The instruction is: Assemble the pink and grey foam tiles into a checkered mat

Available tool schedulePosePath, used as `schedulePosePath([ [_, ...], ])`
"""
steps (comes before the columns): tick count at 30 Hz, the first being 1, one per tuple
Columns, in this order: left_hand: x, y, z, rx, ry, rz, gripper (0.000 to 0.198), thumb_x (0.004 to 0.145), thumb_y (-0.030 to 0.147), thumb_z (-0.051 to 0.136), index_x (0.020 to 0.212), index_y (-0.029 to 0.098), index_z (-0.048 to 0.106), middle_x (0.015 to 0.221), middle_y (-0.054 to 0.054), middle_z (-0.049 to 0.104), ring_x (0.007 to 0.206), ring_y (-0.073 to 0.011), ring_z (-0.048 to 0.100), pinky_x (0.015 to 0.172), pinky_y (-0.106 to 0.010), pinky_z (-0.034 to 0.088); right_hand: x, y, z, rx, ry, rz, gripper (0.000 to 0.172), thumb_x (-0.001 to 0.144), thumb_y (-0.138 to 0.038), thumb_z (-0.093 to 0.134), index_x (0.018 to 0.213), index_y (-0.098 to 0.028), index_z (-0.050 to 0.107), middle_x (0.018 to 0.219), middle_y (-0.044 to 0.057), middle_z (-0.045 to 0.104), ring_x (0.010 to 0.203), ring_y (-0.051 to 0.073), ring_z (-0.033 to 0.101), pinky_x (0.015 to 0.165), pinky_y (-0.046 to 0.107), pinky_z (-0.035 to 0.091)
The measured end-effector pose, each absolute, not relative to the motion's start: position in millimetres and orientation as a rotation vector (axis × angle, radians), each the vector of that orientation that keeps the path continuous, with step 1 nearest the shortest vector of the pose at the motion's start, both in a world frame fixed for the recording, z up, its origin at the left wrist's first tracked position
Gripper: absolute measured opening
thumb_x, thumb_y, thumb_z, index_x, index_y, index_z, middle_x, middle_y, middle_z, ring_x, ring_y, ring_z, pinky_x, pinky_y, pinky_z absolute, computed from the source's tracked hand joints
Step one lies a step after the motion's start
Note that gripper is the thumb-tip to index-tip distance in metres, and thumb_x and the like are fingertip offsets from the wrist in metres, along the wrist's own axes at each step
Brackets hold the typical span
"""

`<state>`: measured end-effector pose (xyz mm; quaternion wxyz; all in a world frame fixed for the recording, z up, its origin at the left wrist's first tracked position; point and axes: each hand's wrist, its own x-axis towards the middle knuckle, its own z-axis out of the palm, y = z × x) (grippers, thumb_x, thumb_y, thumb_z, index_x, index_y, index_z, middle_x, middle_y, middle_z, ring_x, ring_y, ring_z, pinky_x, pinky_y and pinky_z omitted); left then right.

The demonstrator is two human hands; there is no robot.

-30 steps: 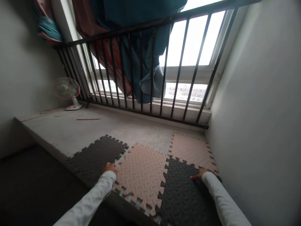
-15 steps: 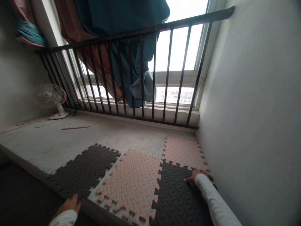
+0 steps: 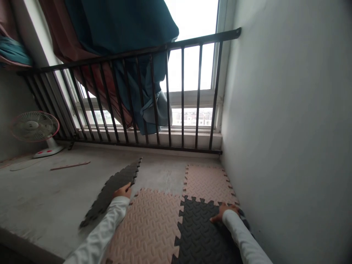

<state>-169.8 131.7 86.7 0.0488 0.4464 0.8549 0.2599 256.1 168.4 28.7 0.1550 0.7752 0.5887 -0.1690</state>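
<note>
My left hand (image 3: 122, 191) is closed on the edge of a dark grey foam mat tile (image 3: 110, 190), which is raised and tilted so that it looks narrow. A pink foam tile (image 3: 154, 220) lies flat beside it, partly behind my left sleeve. My right hand (image 3: 224, 212) rests on a black foam tile (image 3: 200, 227), near the corner by the wall, thumb stretched out to the left. That tile meets the first pink one along a toothed seam. Behind it lies another pink tile (image 3: 207, 181), its front edge close to my right fingers.
A white wall (image 3: 275, 146) rises close on the right. Behind the concrete ledge (image 3: 41, 198) runs a black metal railing (image 3: 132, 145), with a blue-green curtain (image 3: 129, 25) at the window. A fan (image 3: 35, 128) and a thin reddish strip (image 3: 70, 166) are at the left.
My left hand has moved from the ledge's front edge up to the dark grey tile and taken hold of it. The tile has tilted up. My right hand stays on the black tile.
</note>
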Motion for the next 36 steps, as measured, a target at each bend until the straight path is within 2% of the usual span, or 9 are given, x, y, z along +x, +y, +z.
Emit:
schedulePosePath([
  [3, -116, 176, 95, 1.523, 2.466, 0.620, 0.037, 0.076, 0.020, 0.041, 0.109, 0.015, 0.055, 0.087, -0.004, 0.068, 0.084, -0.0132, 0.059, 0.075, -0.019, 0.042, 252, 164, 39, 2.224, 1.575, -0.449, 0.122, 0.031, -0.065, 0.062, 0.130, -0.008, 0.020, 0.131, 0.030, 0.023, 0.119, 0.043, 0.020, 0.086, 0.060, 0.026],
  [7, -48, 209, 89, 1.894, 2.288, 0.259, 0.040, 0.078, 0.019, 0.035, 0.115, 0.016, 0.049, 0.114, -0.005, 0.056, 0.105, -0.0133, 0.050, 0.087, -0.019, 0.037, 250, 161, 45, 2.228, 1.604, -0.440, 0.123, 0.029, -0.064, 0.063, 0.129, -0.007, 0.023, 0.129, 0.031, 0.025, 0.120, 0.042, 0.021, 0.085, 0.060, 0.028],
  [12, 17, 218, 63, 2.156, 2.072, 0.019, 0.036, 0.073, 0.019, 0.043, 0.107, 0.020, 0.057, 0.101, -0.009, 0.063, 0.095, -0.0198, 0.056, 0.081, -0.028, 0.043, 251, 162, 42, 2.230, 1.632, -0.424, 0.123, 0.027, -0.062, 0.065, 0.129, -0.006, 0.024, 0.128, 0.032, 0.027, 0.119, 0.044, 0.021, 0.083, 0.061, 0.028],
  [22, 51, 217, 30, 2.192, 1.949, -0.225, 0.030, 0.072, 0.021, 0.042, 0.093, 0.018, 0.064, 0.101, -0.014, 0.062, 0.094, -0.0241, 0.057, 0.078, -0.032, 0.045, 251, 160, 40, 2.211, 1.631, -0.401, 0.124, 0.030, -0.065, 0.063, 0.130, -0.006, 0.020, 0.129, 0.035, 0.020, 0.119, 0.046, 0.018, 0.085, 0.065, 0.021],
  [24, 51, 215, 27, 2.184, 1.948, -0.246, 0.034, 0.072, 0.019, 0.042, 0.100, 0.020, 0.060, 0.103, -0.014, 0.061, 0.095, -0.0244, 0.056, 0.079, -0.034, 0.045, 252, 160, 40, 2.211, 1.621, -0.413, 0.124, 0.030, -0.066, 0.063, 0.131, -0.008, 0.019, 0.130, 0.034, 0.018, 0.119, 0.046, 0.016, 0.084, 0.066, 0.019],
  [27, 52, 214, 21, 2.173, 1.938, -0.260, 0.048, 0.074, 0.019, 0.037, 0.122, 0.026, 0.040, 0.107, -0.013, 0.059, 0.098, -0.0243, 0.054, 0.079, -0.038, 0.044, 253, 159, 38, 2.209, 1.638, -0.412, 0.123, 0.033, -0.066, 0.062, 0.131, -0.008, 0.017, 0.131, 0.032, 0.019, 0.120, 0.045, 0.016, 0.086, 0.064, 0.022],
  [29, 53, 215, 17, 2.155, 1.926, -0.267, 0.052, 0.076, 0.020, 0.034, 0.127, 0.028, 0.031, 0.108, -0.014, 0.058, 0.098, -0.0252, 0.055, 0.078, -0.040, 0.044, 254, 159, 37, 2.209, 1.659, -0.399, 0.121, 0.036, -0.066, 0.061, 0.131, -0.007, 0.017, 0.131, 0.032, 0.020, 0.120, 0.045, 0.016, 0.088, 0.061, 0.023],
  [36, 54, 228, 6, 2.123, 1.947, -0.195, 0.047, 0.076, 0.019, 0.031, 0.123, 0.019, 0.038, 0.105, -0.018, 0.059, 0.097, -0.0262, 0.055, 0.079, -0.040, 0.043, 258, 159, 33, 2.186, 1.678, -0.385, 0.122, 0.035, -0.070, 0.058, 0.132, -0.008, 0.017, 0.131, 0.031, 0.021, 0.120, 0.045, 0.016, 0.088, 0.061, 0.023],
])
